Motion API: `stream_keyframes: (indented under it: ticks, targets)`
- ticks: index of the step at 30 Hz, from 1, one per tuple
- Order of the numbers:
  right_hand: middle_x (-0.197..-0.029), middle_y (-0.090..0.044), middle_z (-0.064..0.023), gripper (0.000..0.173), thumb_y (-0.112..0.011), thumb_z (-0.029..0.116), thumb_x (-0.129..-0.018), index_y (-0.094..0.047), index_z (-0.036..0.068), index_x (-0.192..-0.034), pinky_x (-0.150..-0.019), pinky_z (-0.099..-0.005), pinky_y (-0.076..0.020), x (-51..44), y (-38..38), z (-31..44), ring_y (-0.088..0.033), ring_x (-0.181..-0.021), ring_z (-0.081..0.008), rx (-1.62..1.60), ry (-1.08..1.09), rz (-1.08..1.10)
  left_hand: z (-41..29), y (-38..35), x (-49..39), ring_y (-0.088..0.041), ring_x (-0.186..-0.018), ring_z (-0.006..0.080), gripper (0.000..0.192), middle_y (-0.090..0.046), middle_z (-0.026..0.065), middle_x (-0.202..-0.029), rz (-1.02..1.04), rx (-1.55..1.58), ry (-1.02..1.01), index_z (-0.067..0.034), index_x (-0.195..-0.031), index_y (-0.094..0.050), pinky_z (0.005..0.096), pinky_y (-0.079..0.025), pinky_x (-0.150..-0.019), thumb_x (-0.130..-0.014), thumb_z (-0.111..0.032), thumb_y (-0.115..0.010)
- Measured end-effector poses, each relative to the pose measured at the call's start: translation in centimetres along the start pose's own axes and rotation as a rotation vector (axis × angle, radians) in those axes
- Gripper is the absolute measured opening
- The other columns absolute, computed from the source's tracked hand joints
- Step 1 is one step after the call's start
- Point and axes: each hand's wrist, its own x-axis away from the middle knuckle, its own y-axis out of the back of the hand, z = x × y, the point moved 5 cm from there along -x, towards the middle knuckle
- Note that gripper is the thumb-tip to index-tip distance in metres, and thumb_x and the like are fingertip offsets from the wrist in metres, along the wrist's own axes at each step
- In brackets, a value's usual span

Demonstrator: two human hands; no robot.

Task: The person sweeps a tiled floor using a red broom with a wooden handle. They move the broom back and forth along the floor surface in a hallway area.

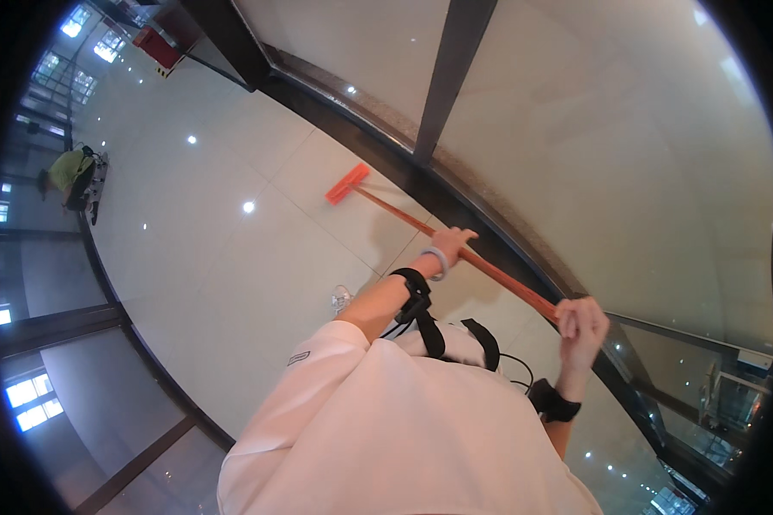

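Observation:
A long-handled floor broom (506,279) with a reddish wooden handle slants across the view. Its orange-red bar-shaped head (346,184) rests on the pale tiled floor near the dark base frame; I cannot tell whether its underside is bristle or rubber. My left hand (449,244) grips the handle partway along, with some fingers reaching past it. Up at the handle's top end, my right hand (583,328) is closed around it. Black straps circle both my forearms, and a pale ring-shaped band sits at my left wrist.
Along my right runs a glass wall with a dark frame (451,84). Another framed glass wall (109,315) curves along the left. A crouching person (71,172) is near a low wheeled-looking object at far left. A red box (158,46) stands in the upper left.

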Motion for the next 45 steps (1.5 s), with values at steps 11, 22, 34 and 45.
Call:
stream_keyframes:
  ticks: [11, 22, 34, 45]
  targets:
    - [-0.047, -0.037, 0.0028, 0.027, -0.048, 0.016, -0.096, -0.056, 0.0, -0.075, -0.043, -0.0251, -0.0331, -5.2, 3.5, -2.0, -0.034, -0.04, -0.0079, -0.153, 0.023, 0.056, 0.3, -0.4, -1.4, -0.06, -0.085, 0.0306, 0.023, -0.062, 0.0086, -0.084, 0.024, 0.001, -0.056, -0.014, -0.087, -0.061, 0.0417, -0.047, -0.074, -0.073, -0.026, -0.074]
    - [-0.057, -0.051, 0.0014, 0.021, -0.054, 0.011, -0.091, -0.063, -0.003, -0.077, -0.047, -0.0204, -0.0327, -9.3, -16.4, -11.2, -0.041, -0.05, -0.0034, 0.019, -0.118, 0.449, 20.7, 5.3, 5.7, -0.033, -0.126, 0.0435, 0.075, -0.029, 0.0285, -0.137, -0.551, -0.029, 0.653, -0.004, -0.133, -0.031, 0.0447, -0.033, -0.104, -0.07, -0.002, -0.072]
    - [-0.058, -0.052, -0.0018, 0.026, -0.049, 0.007, -0.092, -0.054, 0.0, -0.068, -0.044, -0.0205, -0.0282, -7.4, -9.5, -6.1, -0.038, -0.048, -0.0037, 0.004, -0.122, 0.057, 14.3, 3.3, -2.1, -0.024, -0.131, 0.0472, 0.077, -0.029, 0.0257, -0.138, -0.258, 0.083, 0.234, -0.004, -0.135, -0.03, 0.0492, -0.021, -0.111, -0.07, -0.002, -0.071]
    - [-0.046, -0.032, 0.002, 0.032, -0.048, 0.019, -0.096, -0.053, 0.002, -0.069, -0.045, -0.0232, -0.0341, 6.6, 10.3, 7.9, -0.031, -0.039, -0.0065, 0.166, 0.007, -0.341, -10.9, -5.7, -1.3, -0.026, -0.134, 0.0358, 0.075, -0.035, 0.0156, -0.14, 0.682, -0.077, -0.321, -0.02, -0.138, -0.036, 0.0511, -0.02, -0.109, -0.075, -0.043, -0.07]
